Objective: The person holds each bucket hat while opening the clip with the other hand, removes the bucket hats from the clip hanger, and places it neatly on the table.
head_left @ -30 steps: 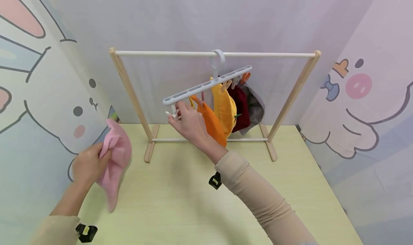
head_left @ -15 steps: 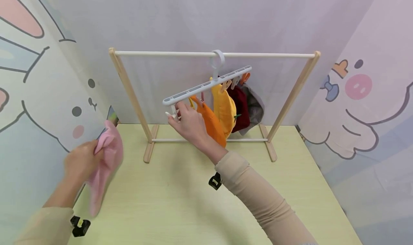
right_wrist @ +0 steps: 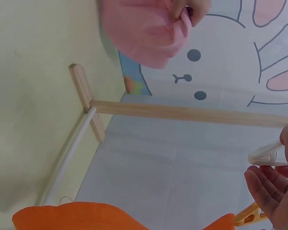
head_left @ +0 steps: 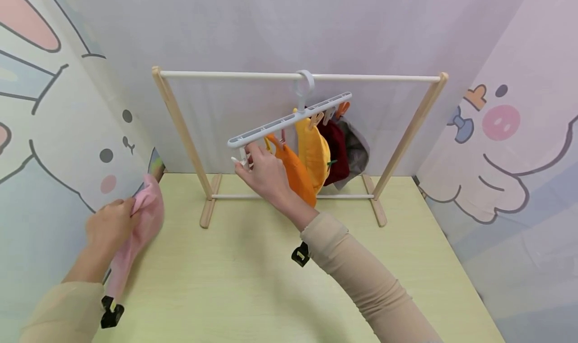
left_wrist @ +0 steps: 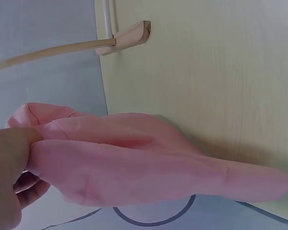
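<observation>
Pink cloth [head_left: 146,215] gripped in left hand [head_left: 110,225], by edge of table [head_left: 203,283]; right hand [head_left: 268,175] pinches clip [right_wrist: 255,159].

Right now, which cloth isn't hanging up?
The pink cloth, gripped in the left hand; the orange one, yellow one, maroon one and grey one hang from the hanger.

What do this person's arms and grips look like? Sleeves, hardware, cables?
Left sleeve and right sleeve: plain beige, long, creased. Left grip and right grip: five-fingered type, no gloves visible. Small black fittings by both cuffs. No cables or markings visible.
</observation>
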`<state>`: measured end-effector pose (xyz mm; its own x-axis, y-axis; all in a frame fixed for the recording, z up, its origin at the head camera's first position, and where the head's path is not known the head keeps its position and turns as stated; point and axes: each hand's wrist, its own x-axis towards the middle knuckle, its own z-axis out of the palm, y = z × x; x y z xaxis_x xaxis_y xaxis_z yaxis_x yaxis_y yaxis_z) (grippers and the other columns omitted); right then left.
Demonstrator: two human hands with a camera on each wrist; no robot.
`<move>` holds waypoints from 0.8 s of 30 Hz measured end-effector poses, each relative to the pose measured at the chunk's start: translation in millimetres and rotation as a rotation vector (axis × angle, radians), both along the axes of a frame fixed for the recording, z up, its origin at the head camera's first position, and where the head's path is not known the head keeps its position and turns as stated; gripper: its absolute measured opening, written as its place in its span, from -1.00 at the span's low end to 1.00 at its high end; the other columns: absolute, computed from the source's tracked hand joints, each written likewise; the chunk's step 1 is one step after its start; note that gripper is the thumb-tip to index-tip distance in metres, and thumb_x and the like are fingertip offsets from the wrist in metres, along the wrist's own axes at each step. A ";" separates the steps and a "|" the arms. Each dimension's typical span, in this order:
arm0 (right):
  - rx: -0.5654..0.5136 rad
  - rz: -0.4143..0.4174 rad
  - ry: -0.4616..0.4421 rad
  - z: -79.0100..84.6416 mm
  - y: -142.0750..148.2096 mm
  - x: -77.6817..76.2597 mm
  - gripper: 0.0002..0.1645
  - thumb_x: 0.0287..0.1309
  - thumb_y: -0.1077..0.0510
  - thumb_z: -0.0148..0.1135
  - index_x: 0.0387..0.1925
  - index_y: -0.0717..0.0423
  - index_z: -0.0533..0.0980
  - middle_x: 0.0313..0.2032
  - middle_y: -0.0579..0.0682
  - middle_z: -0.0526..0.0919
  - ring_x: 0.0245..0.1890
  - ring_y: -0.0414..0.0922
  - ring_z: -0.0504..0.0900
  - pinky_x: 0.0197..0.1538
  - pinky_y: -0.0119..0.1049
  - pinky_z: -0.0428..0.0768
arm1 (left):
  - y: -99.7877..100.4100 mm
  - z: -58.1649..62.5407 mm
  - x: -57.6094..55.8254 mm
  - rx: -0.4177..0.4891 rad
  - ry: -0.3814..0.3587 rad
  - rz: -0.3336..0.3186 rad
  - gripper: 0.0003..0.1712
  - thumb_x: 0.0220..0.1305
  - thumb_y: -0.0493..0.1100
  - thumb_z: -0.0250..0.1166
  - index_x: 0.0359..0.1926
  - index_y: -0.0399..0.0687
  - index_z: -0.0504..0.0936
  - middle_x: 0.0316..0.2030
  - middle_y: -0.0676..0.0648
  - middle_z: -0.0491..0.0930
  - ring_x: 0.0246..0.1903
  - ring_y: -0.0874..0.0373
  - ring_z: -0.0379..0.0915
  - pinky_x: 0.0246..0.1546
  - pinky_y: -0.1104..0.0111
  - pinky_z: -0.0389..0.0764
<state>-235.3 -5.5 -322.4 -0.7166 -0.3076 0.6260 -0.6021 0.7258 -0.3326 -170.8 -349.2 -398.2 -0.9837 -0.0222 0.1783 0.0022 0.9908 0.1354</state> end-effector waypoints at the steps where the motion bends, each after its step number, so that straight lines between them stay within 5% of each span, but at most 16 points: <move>1: -0.001 0.000 0.000 0.1 0.0 -0.1 -0.68 -0.01 -0.06 0.09 -0.27 0.04 0.36 -0.41 -0.09 0.56 -0.51 -0.34 0.53 -0.56 -0.57 0.37 | 0.5 -0.2 -0.7 -0.007 -0.014 0.001 -0.79 0.07 -0.14 0.17 -0.32 -0.15 0.39 -0.47 -0.23 0.42 -0.53 -0.29 0.35 -0.81 0.15 0.18; 9: 0.002 -0.002 -0.001 0.4 -0.2 0.2 -0.66 -0.01 -0.06 0.10 -0.26 0.06 0.38 -0.42 -0.12 0.54 -0.51 -0.34 0.53 -0.56 -0.58 0.37 | 8.0 -12.1 -7.1 -0.007 -0.052 0.008 -0.75 0.09 -0.17 0.14 -0.21 -0.20 0.41 -0.33 -0.33 0.43 -0.36 -0.37 0.32 -0.67 -0.11 0.27; 17: 0.008 -0.005 0.013 1.5 0.1 1.5 -0.66 -0.01 -0.06 0.10 -0.27 0.08 0.40 -0.42 -0.13 0.55 -0.50 -0.34 0.54 -0.56 -0.57 0.38 | 16.0 -24.4 -11.7 -0.028 -0.029 -0.043 -0.77 0.12 -0.18 0.09 -0.19 -0.16 0.43 -0.35 -0.32 0.46 -0.44 -0.39 0.37 -0.67 -0.02 0.29; 24: 0.005 0.001 -0.002 1.9 0.3 2.4 -0.65 -0.01 -0.06 0.09 -0.25 0.08 0.39 -0.41 -0.12 0.55 -0.50 -0.33 0.54 -0.56 -0.58 0.38 | 22.6 -40.0 -15.9 -0.049 -0.101 -0.059 -0.74 0.18 -0.17 0.03 -0.11 -0.17 0.39 -0.33 -0.34 0.44 -0.42 -0.33 0.38 -0.69 0.02 0.32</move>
<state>-232.9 -5.3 -320.5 -0.7177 -0.3114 0.6228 -0.6021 0.7267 -0.3306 -186.6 -326.6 -438.2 -0.9960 0.0424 0.0781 0.0494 0.9948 0.0895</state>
